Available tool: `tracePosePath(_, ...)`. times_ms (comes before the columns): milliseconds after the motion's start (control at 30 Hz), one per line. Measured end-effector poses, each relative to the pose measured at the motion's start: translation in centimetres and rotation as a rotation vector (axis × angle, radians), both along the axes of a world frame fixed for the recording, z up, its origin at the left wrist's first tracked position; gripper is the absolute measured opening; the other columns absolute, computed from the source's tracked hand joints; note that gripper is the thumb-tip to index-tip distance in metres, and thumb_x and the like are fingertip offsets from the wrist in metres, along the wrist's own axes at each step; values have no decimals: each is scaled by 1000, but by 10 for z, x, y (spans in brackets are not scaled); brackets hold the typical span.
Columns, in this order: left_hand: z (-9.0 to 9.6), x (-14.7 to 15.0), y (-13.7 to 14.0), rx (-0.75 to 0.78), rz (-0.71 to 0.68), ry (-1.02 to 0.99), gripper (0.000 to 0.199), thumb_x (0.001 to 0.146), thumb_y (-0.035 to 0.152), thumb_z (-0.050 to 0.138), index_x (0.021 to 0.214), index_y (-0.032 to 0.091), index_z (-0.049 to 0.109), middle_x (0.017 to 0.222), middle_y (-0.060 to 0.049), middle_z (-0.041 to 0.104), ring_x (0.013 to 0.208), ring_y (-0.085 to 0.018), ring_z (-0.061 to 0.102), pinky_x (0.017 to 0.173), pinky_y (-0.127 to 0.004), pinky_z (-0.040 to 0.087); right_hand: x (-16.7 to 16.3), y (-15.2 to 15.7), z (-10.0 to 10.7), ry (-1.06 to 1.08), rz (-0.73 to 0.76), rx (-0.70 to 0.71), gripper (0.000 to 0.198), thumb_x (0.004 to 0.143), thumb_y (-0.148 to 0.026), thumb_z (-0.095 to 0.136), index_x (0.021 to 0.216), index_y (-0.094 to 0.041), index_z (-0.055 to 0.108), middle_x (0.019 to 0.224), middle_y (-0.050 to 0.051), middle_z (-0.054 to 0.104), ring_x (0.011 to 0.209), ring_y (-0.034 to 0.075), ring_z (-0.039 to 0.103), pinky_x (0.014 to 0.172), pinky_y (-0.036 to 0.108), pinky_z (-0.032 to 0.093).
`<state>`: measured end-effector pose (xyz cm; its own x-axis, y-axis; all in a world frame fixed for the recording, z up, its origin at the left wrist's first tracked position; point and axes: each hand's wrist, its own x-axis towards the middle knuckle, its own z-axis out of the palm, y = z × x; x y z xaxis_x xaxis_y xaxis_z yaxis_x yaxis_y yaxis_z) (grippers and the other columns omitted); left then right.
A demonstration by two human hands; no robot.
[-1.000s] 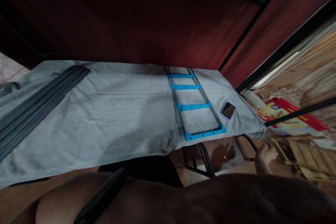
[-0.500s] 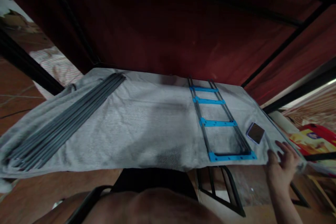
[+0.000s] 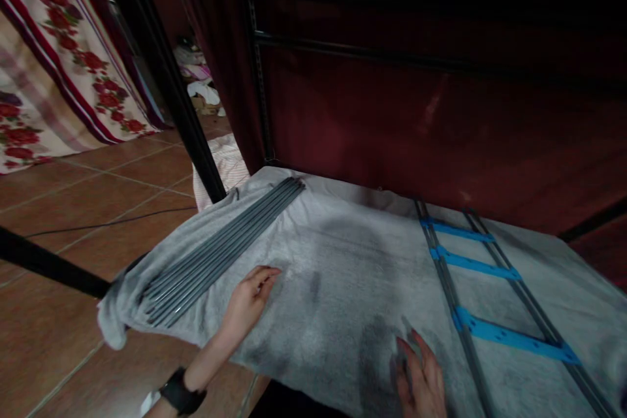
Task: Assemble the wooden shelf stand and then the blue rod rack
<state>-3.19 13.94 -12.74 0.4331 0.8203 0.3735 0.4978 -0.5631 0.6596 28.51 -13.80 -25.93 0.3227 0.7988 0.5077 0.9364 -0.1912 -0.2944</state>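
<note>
My left hand [image 3: 249,297] hovers over the grey cloth [image 3: 337,287], just right of a bundle of thin grey rods [image 3: 225,245]. Its fingers are loosely bent with a gap at the thumb, and nothing shows in them. Lower in the picture, my right hand [image 3: 421,375] is over the cloth with fingers apart and holding nothing. To its right lies a ladder-like frame of grey rods joined by blue plastic crosspieces [image 3: 514,336]. The near end of that frame is cut off by the picture edge.
Black metal posts [image 3: 171,78] and a dark red cloth backing [image 3: 343,117] surround the surface. A flowered curtain [image 3: 73,52] hangs at the left above the tiled floor [image 3: 88,189]. A dark cable [image 3: 112,222] crosses the tiles.
The view has swung left, so the phone has left the picture. My left hand has come into view beside the rods. My right hand is now left of the blue-and-grey frame.
</note>
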Motion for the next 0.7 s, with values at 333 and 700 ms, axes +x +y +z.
tracePosePath(333, -38, -77, 50, 185, 307, 319, 39, 94, 38, 38, 107, 17, 68, 108, -12, 67, 100, -28, 62, 91, -43, 51, 44, -3, -24, -230, -87, -65, 43, 88, -45, 47, 123, -23, 60, 132, 14, 57, 113, 32, 60, 83, 45, 54)
tracePosePath(700, -96, -19, 44, 274, -17, 113, 42, 91, 52, 43, 109, 25, 70, 111, -4, 72, 96, -23, 71, 88, -35, 59, 90, -11, 52, -90, -669, -436, 38, 96, -33, 37, 115, -11, 61, 100, 16, 68, 92, 27, 67, 82, 37, 49)
